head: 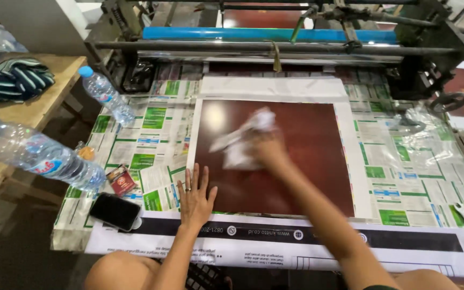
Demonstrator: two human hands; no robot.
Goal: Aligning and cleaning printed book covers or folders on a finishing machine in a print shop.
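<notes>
Glossy dark-red square panel point(291, 161), lying flat on the newspaper-covered table point(404, 177): my right hand point(267, 150) clutches a crumpled white cloth point(245, 137), rubbing its surface. My left hand point(194, 196) presses flat, fingers spread, steadying its near edge. Even, overlapping strokes suit best.

Dark red-brown glossy panel point(296, 156); white cloth point(245, 139); green-white printed newspaper sheets point(151, 139); blue roller point(264, 35); black phone point(115, 211); blue-capped clear bottles point(106, 96).
</notes>
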